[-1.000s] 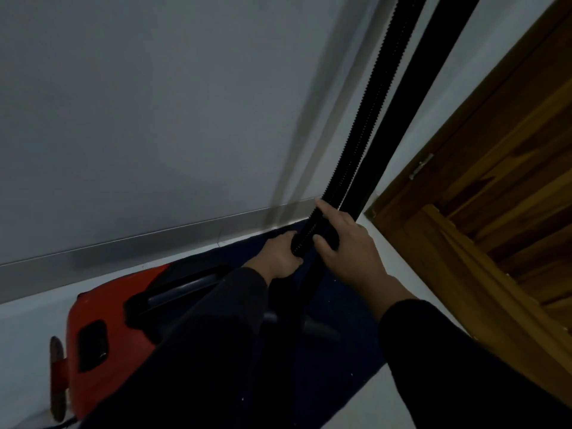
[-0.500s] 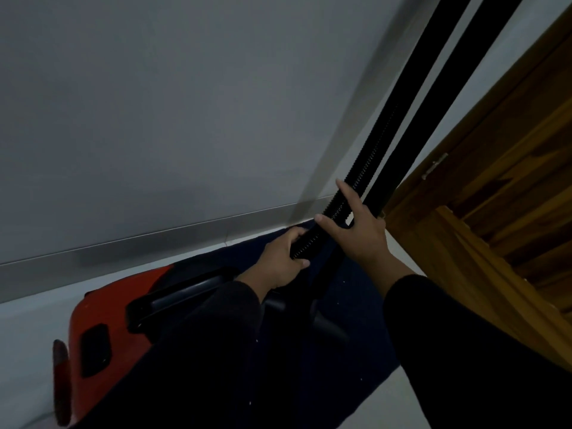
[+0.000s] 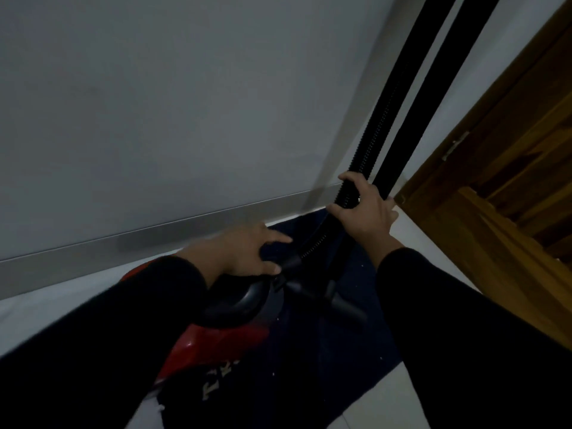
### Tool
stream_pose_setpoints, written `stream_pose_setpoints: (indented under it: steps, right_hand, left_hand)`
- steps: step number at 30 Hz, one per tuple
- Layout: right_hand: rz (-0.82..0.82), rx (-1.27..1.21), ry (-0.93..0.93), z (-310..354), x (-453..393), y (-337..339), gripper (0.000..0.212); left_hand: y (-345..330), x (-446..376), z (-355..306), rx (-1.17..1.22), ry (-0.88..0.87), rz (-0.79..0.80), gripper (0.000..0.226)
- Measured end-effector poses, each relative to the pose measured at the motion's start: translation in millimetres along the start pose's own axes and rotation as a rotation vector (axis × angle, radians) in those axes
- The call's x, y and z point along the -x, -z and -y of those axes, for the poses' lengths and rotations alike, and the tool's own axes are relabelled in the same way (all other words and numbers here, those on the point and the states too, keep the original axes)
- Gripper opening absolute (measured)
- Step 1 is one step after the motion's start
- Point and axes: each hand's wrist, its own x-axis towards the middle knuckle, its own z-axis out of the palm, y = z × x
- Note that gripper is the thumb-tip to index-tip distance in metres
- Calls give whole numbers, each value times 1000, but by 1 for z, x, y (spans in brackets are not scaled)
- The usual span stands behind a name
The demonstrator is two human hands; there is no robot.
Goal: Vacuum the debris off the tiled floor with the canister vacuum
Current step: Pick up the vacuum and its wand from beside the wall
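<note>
A red canister vacuum [image 3: 216,345] with a black handle sits low in the middle, on a dark blue mat [image 3: 349,363]. Its black ribbed hose [image 3: 376,140] rises steeply toward the top right, beside a smooth black tube [image 3: 433,88]. My right hand [image 3: 365,209] is wrapped around the ribbed hose near the skirting. My left hand [image 3: 244,252] is closed on the hose's black end piece where it meets the canister. Small white specks of debris lie on the mat.
A pale grey wall [image 3: 185,103] with a grey skirting board [image 3: 108,252] fills the left and top. A wooden door and frame [image 3: 510,181] stand at the right. Light floor tiles [image 3: 387,407] show around the mat.
My left hand slid down the hose to the end piece at the canister. My right hand closed around the ribbed hose higher up. The view moved closer over the vacuum.
</note>
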Motion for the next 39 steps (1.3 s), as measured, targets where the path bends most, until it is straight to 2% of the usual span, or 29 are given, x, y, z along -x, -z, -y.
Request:
stream_pose_setpoints:
  steps: [3,6,9,15,21,26,30,33,39]
  right_hand:
    - [9,5,4,0,2,2,53]
    - [8,-2,7,-2,1,4,53]
    - [9,-6,24,-5,-2,5,53]
    - [-30,-127,106,-23,-15,-14,48]
    - [-71,-129,156,-28,-27,-20,41]
    - [-96,-78,179,-20,-26,-16,37]
    - [-58,-55,164,-3,-19,2,38]
    - [-32,-55,122,9,-8,31,38]
    - [100,2,14,31,40,119,37]
  left_hand:
    - [7,41,20,-49,9,11,62]
    - [4,63,26,-52,-42,-96,70]
    - [-4,65,26,-82,-69,-191,69]
    - [-6,60,26,-52,-61,-244,72]
    - [-7,55,19,-142,25,-269,48]
    - [-7,51,4,-167,96,-231,50]
    - [-2,58,-19,-28,147,-183,47]
    - [18,72,-47,56,158,-128,44]
    - [71,116,-118,88,172,95,39]
